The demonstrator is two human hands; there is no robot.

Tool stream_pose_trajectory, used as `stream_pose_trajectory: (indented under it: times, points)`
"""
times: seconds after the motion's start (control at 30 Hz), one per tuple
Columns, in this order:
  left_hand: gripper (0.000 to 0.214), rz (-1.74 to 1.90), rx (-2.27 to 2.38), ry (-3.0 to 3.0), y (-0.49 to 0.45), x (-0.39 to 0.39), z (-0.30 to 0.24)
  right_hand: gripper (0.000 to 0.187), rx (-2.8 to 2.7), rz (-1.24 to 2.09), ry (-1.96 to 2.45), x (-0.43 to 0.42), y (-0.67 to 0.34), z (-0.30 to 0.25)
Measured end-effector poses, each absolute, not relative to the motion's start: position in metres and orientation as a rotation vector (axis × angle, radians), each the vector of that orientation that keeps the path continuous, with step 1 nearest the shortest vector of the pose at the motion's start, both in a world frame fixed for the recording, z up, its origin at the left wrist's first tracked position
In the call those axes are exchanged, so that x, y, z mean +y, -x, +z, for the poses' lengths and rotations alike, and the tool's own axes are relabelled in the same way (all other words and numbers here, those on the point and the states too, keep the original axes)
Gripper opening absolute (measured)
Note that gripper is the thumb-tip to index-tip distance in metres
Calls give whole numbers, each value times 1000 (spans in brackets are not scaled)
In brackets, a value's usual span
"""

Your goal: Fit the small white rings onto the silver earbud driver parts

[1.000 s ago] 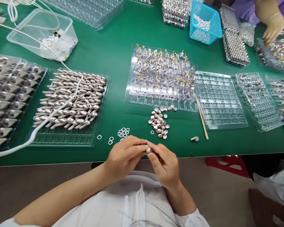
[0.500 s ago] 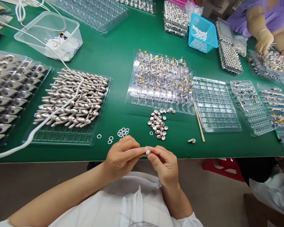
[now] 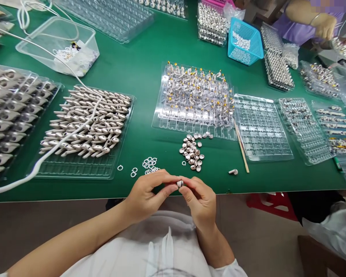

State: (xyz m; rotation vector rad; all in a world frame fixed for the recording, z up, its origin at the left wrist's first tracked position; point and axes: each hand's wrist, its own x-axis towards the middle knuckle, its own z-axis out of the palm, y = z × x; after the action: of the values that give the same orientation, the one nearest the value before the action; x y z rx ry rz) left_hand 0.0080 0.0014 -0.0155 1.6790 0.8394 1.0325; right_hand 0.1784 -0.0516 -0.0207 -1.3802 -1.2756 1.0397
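Both hands are pinched shut on the same tiny thing here: the left hand (image 3: pixel 145 196) and right hand (image 3: pixel 200 200) meet fingertip to fingertip right over the near edge of the green table (image 3: pixel 144 69), with a little cap (image 3: pixel 180 183) squeezed between the thumbs and forefingers. It looks like a small, rounded shell, pale with a dark face. I'd guess it weighs next to nothing, is hard and a bit slick, and would ping away if you squeezed it off-centre, so gripping it by the rim seems the safe bet. It's too small to tell more than that. Just past the fingertips there's a loose pile of caps (image 3: pixel 192 152) that look the same, and just beyond the left hand a scatter of white rings (image 3: pixel 150 163). Further out on the left is a tray of stems (image 3: pixel 86 123) with a white cable draped over it, and straight ahead a clear tray of parts (image 3: pixel 196 96). Off to the right lie a lone white piece (image 3: pixel 233 172) and a wooden stick (image 3: pixel 241 148). Way across the table there's a blue basket (image 3: pixel 244 40), and a co-worker's hand (image 3: pixel 324 25) busy with another tray. No brand, label or readable writing anywhere that I can spot.
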Motion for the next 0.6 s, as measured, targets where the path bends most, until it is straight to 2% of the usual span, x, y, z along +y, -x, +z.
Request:
stream_pose_trajectory:
  times: [0.27, 0.6]
  points:
    - [16, 728, 897, -978, -8, 3, -8, 35, -1486, 839, 1254, -48, -182, -16]
    - [19, 660, 900, -844, -9, 6, -8, 30, -1460, 905, 1315, -51, -182, -17]
